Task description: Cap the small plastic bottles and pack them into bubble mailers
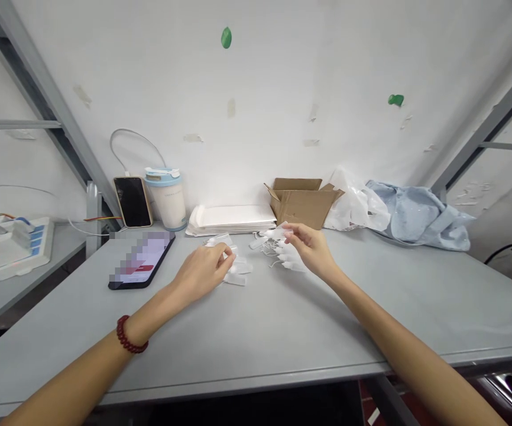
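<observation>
My right hand [308,247] is closed in a pinch on a small white translucent piece [287,226], held just above a group of similar pieces. Several of these flat white pieces [294,266], some with thin white strings, lie beneath and beside its fingers. My left hand [205,265], with a dark red bead bracelet on the wrist, has thumb and forefinger pressed together. It rests over a second row of white translucent pieces [237,279], partly covering them. Whatever its fingertips may hold is hidden.
Along the wall stand a phone on a cable [132,202], a lidded cup [167,198], a stack of white envelopes [233,219], an open cardboard box [303,207], a white plastic bag [356,204] and a light blue cloth bag [420,213]. Another phone [158,260] lies left.
</observation>
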